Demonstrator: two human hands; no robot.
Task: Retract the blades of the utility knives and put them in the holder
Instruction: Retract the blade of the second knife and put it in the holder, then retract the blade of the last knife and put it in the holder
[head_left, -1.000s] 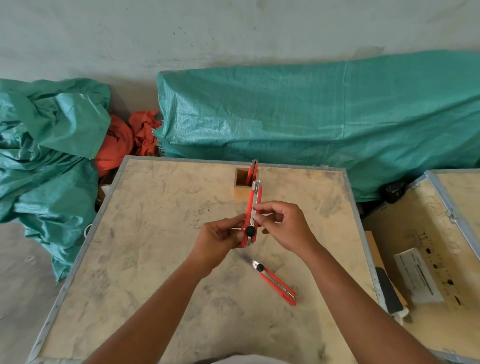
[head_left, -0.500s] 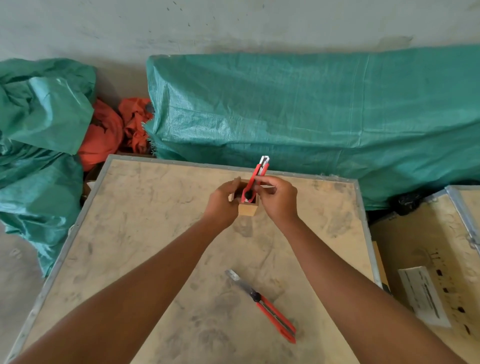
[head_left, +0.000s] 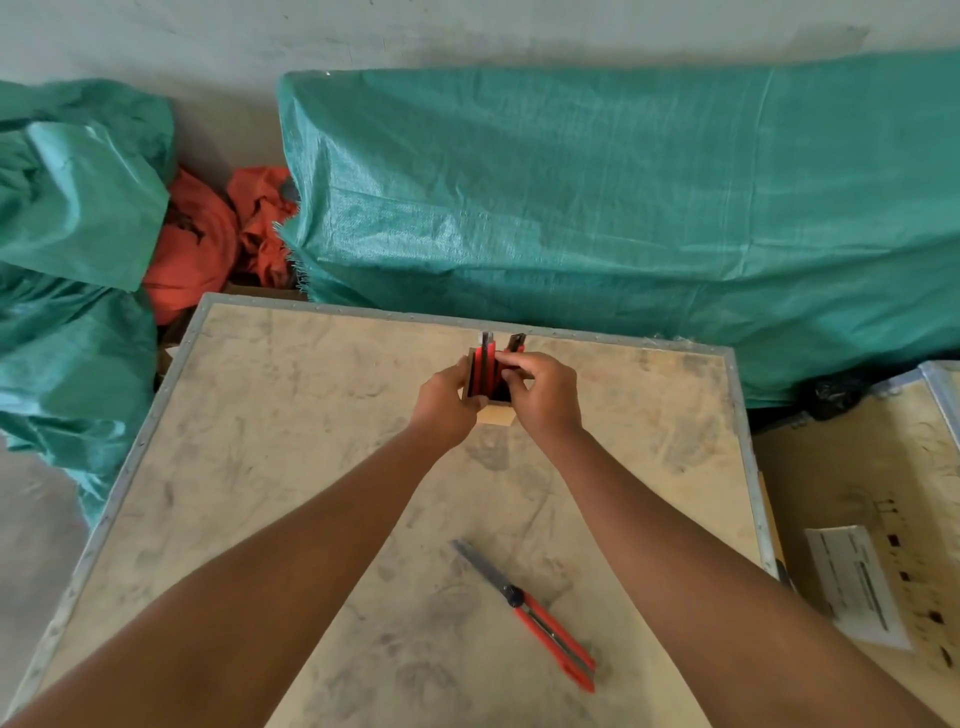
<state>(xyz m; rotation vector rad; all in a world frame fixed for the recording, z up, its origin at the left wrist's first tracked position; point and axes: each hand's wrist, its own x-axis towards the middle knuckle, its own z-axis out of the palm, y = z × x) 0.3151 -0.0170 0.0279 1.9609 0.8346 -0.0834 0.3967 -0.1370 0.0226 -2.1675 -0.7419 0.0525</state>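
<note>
At holder (head_left: 497, 414): both hands (head_left: 447, 402) cupped, arms outstretched.

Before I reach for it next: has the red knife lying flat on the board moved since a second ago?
No. The knife lies at the same spot on the board, blade out and pointing up-left; only the camera shifted.

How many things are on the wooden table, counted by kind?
Red utility knives standing in the holder: 2
Red utility knife lying flat, blade extended: 1
Small wooden holder: 1
Total: 4
</note>
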